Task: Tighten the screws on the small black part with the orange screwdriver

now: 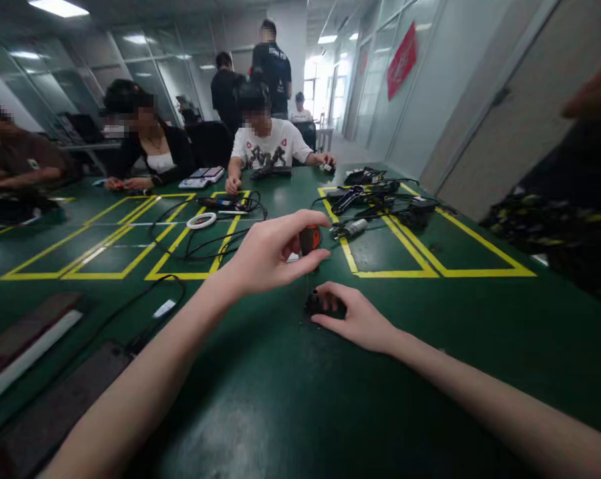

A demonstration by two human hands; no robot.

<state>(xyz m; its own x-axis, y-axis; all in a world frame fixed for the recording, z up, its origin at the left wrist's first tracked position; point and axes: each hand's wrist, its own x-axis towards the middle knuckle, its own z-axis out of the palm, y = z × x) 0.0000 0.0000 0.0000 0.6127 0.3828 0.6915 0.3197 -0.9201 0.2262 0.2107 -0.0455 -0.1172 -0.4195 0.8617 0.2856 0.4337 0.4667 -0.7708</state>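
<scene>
My left hand point(270, 253) hovers over the green table point(260, 399), with thumb and fingers pinched round a small orange and black tool point(309, 238) that stands upright. Just below it my right hand point(358, 319) rests on the table, its fingers curled round a small black part point(314, 303). The tool's lower end is hidden, so I cannot tell whether it touches the black part. Both forearms reach in from the bottom of the view.
Yellow tape outlines point(395, 253) mark boxes on the table. Black cables point(201, 239), a white ring point(201, 220) and a heap of black devices point(380, 199) lie beyond my hands. Several people point(265, 143) sit at the far side. A dark board point(26, 346) lies at the left.
</scene>
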